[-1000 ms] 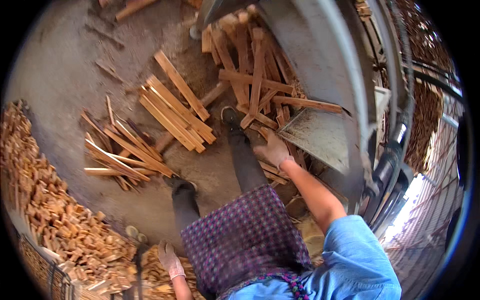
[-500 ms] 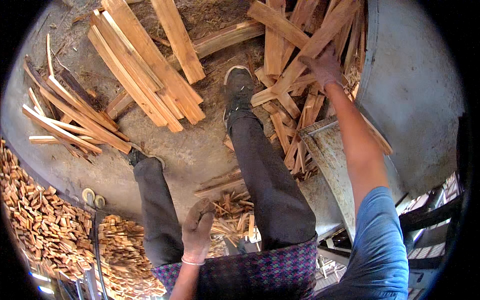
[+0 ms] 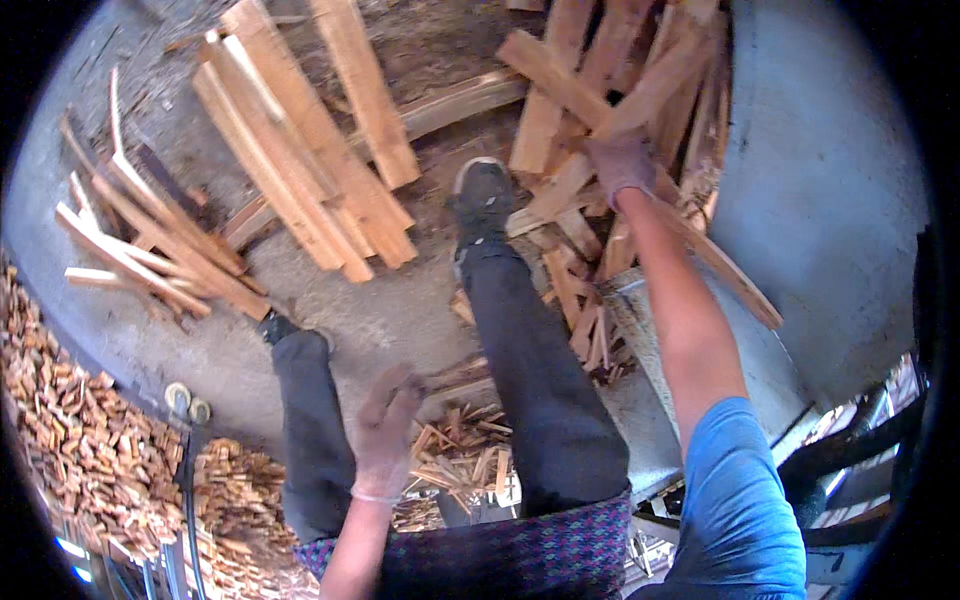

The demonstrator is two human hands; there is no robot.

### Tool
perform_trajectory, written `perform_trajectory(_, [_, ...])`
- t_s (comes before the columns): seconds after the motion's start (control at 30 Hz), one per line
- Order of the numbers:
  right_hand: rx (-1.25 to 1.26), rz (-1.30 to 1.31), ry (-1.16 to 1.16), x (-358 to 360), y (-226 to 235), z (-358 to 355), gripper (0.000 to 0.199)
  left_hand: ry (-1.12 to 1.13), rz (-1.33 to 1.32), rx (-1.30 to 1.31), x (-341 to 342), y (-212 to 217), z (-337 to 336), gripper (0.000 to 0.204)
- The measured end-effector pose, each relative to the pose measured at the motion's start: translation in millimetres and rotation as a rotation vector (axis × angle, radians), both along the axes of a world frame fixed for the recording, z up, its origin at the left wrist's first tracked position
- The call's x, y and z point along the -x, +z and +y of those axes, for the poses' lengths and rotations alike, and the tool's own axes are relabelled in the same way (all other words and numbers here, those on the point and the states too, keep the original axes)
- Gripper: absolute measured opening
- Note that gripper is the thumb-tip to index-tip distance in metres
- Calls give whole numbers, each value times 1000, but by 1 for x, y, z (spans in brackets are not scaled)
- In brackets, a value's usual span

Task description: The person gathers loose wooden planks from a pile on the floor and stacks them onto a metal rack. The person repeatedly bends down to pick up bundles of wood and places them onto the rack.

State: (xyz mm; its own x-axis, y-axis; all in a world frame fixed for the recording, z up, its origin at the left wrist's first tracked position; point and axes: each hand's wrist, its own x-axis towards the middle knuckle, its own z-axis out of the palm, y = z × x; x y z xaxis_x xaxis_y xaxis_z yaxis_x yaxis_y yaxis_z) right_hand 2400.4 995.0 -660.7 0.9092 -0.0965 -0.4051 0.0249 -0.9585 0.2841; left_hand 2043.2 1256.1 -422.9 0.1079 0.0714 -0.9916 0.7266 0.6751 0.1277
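My right hand (image 3: 622, 168), in a soiled pale glove, is closed round a wooden plank (image 3: 655, 90) in the jumbled pile at the upper right. Its fingertips are partly hidden against the wood. A second plank (image 3: 558, 75) crosses that one, and a longer strip (image 3: 728, 262) slants out below my wrist. My left hand (image 3: 386, 428), gloved too, hangs over my lap between my legs. It looks empty, its fingers loosely bent and somewhat blurred.
Long boards (image 3: 300, 150) lean over a timber beam (image 3: 455, 105) at the upper left. Thin offcuts (image 3: 165, 235) lie by my left foot. Chopped wood is heaped at the lower left (image 3: 90, 430), with short scraps (image 3: 465, 450) below my legs. A grey metal panel (image 3: 820, 190) stands at right.
My right hand has drawn back toward me and slightly left along the wood. The longer strip below my wrist shows more now. My left hand has shifted a little left and up.
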Motion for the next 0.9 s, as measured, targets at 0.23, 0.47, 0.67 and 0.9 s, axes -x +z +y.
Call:
perform_trajectory(0.23, [-89,280,-85,-28,35,12,80,62,-12,55,13,-30,-16,34])
perform_trajectory(0.47, [-26,342,402,-8,50,58,65,28,-12,-10,17,-46,-1,33])
perform_trajectory(0.67, [-343,477,610,16,46,121,61,-148,-109,-37,-17,-94,15,27])
perform_trajectory(0.9, [-700,775,226,74,70,273,74,-458,-277,-721,-71,-154,58,46])
